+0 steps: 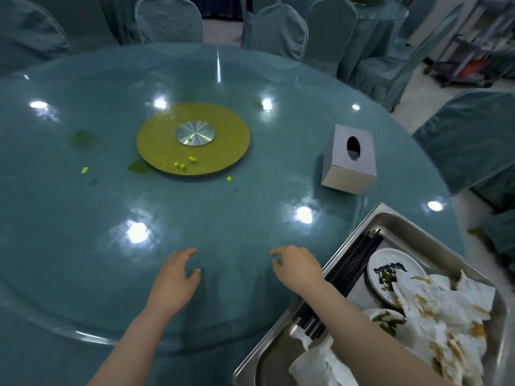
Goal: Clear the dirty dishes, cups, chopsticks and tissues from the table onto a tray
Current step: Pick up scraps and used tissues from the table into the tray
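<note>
Counter (83,246): round, teal, glossy.
Turntable disc (223,154): gold, central, metal hub.
Green bits (85,170): scattered on disc and counter.
Tissue box (349,160): grey, right of disc.
Covered chairs (278,32): around counter.

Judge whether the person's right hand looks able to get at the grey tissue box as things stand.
Probably yes. The right hand hovers empty over the table's near edge, and only bare glass tabletop lies between it and the tissue box. The tray sits off to the side, out of that path.

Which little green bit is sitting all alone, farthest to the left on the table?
The green bit on the bare table, left of the gold turntable. The others lie on the turntable or near its front edge.
</note>
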`<state>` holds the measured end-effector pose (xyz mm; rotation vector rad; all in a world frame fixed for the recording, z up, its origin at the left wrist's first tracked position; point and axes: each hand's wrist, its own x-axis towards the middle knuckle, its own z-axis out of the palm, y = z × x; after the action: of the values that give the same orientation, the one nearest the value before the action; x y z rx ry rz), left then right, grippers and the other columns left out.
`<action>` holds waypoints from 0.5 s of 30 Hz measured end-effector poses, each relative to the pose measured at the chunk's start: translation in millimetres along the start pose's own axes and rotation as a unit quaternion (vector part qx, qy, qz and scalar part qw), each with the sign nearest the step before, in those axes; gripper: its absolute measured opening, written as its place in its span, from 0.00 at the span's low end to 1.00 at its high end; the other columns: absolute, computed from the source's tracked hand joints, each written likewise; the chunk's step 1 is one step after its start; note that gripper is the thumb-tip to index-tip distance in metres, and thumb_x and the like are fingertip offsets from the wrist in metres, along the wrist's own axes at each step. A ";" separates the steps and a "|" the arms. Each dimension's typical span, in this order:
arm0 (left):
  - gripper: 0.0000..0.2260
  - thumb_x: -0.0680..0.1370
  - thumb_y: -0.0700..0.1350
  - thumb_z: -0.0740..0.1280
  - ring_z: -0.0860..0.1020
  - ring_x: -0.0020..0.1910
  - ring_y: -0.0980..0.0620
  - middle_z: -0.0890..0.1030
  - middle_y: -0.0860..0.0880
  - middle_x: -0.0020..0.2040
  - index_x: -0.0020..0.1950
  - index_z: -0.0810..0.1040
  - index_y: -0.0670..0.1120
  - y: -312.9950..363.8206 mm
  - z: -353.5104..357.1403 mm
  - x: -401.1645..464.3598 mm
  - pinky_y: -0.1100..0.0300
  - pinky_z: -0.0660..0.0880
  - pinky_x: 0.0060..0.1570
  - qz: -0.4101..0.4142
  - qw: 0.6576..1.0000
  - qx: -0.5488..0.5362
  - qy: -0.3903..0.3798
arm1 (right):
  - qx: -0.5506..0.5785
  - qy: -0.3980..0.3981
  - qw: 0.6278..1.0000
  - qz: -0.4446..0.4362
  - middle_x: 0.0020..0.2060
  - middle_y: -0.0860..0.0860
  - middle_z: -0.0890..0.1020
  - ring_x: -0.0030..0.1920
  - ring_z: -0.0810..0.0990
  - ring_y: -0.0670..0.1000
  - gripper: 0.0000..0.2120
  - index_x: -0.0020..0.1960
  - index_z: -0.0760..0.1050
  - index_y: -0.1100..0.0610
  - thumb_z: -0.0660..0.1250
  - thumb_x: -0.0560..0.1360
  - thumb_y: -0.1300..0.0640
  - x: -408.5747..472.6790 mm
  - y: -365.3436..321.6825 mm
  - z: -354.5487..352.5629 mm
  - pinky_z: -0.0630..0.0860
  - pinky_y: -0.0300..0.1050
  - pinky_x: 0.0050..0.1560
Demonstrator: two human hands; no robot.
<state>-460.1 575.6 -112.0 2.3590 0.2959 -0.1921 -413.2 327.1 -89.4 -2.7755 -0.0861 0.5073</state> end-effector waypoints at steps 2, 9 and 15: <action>0.21 0.76 0.39 0.67 0.67 0.70 0.47 0.71 0.45 0.70 0.69 0.71 0.44 -0.1 -0.6 2.1 0.58 0.60 0.68 0.009 1.000 -0.004 0.004 | 0.015 0.045 0.999 0.000 0.62 0.50 0.79 0.61 0.76 0.54 0.15 0.62 0.77 0.49 0.60 0.78 0.54 0.6 4.4 -8.7 0.72 0.46 0.60; 0.26 0.76 0.41 0.66 0.63 0.73 0.46 0.65 0.44 0.74 0.73 0.65 0.43 -8.0 -1.5 10.3 0.55 0.60 0.71 -0.017 0.999 0.032 -0.025 | 0.032 0.191 0.981 0.019 0.56 0.51 0.78 0.59 0.73 0.53 0.10 0.56 0.80 0.53 0.65 0.76 0.56 0.7 31.9 -41.1 0.70 0.47 0.60; 0.34 0.75 0.47 0.67 0.58 0.75 0.45 0.56 0.44 0.77 0.77 0.54 0.44 -11.8 0.0 19.0 0.49 0.58 0.72 -0.069 0.993 0.090 -0.028 | 0.038 0.292 0.954 0.054 0.53 0.53 0.75 0.57 0.71 0.57 0.10 0.54 0.81 0.55 0.68 0.73 0.57 2.7 58.8 -66.7 0.71 0.51 0.59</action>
<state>-445.0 586.8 -124.0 2.5078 0.4293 -0.3650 -387.0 251.8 -49.9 -2.7398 0.2172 -0.2927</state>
